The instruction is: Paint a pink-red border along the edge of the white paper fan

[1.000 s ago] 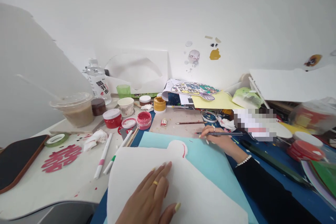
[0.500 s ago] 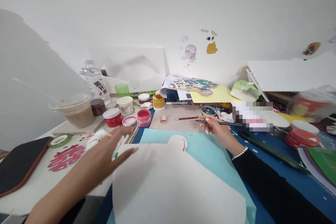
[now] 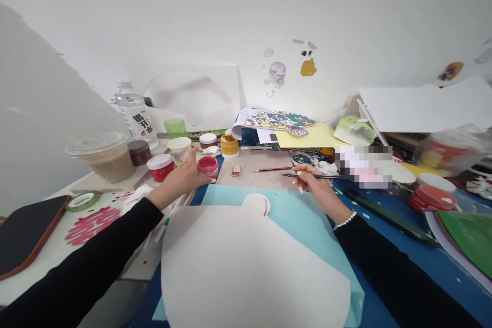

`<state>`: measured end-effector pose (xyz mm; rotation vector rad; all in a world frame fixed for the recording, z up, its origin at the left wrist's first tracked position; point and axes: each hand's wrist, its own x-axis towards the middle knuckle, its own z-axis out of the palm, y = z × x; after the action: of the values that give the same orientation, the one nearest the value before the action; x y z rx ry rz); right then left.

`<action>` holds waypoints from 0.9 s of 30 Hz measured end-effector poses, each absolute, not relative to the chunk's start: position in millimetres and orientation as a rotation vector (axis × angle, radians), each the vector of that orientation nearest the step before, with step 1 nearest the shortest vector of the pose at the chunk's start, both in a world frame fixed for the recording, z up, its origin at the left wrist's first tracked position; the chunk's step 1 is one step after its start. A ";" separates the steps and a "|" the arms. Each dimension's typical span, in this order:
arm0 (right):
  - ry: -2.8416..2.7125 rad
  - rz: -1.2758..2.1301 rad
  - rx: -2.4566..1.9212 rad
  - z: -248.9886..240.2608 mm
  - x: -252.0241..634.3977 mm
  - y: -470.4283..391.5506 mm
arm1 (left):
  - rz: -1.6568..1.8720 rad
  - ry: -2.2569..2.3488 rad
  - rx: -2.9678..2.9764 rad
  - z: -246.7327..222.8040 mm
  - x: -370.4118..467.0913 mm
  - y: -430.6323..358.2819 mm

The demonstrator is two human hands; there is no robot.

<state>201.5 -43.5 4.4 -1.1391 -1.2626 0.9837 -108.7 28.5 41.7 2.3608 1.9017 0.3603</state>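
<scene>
My left hand (image 3: 183, 177) is at a small jar of red paint (image 3: 208, 167), its thumb in front and its fingers apart along the left side. Whether the fingers touch the jar I cannot tell. Between the fingers and thumb of my right hand (image 3: 310, 183) is a thin black-handled paintbrush (image 3: 329, 177), pointing left above the grey board. A second brush (image 3: 271, 169) lies just behind its tip. In front of me is a large white cut-out shape (image 3: 249, 261) with a short red stroke (image 3: 265, 206) on its rounded top. It rests on light blue paper (image 3: 226, 196).
Left of the jar stand a red paint pot (image 3: 160, 168), a paper cup (image 3: 180, 148) and a drink cup (image 3: 103, 159). A yellow paint jar (image 3: 229, 146) is behind. On the right lie a dark green cutter-like tool (image 3: 388, 215) and a red-filled tub (image 3: 430, 198).
My left hand has moved forward and right, from above the white shape's left edge to the red paint jar. My right hand still holds the brush in nearly the same place.
</scene>
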 end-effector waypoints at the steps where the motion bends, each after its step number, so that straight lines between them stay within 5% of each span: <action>1: -1.274 0.980 -1.142 4.6 201.3 -43.8 | 0.368 1.908 2.360 40.9 -106.8 29.3; 12: -1.382 0.799 -1.132 11.5 192.5 -51.4 | 0.470 2.002 2.381 45.7 -96.9 26.1; 18: -1.500 0.736 -1.080 25.8 186.3 -65.8 | 0.755 1.667 2.768 54.1 -89.8 10.0; 27: -1.757 0.345 -1.013 36.5 166.1 -86.2 | 0.713 1.348 3.116 57.7 -55.6 -8.6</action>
<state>166.1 -86.2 36.5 -1.0126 -1.7569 0.3446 -55.6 -8.6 57.7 3.1162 1.3481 0.7131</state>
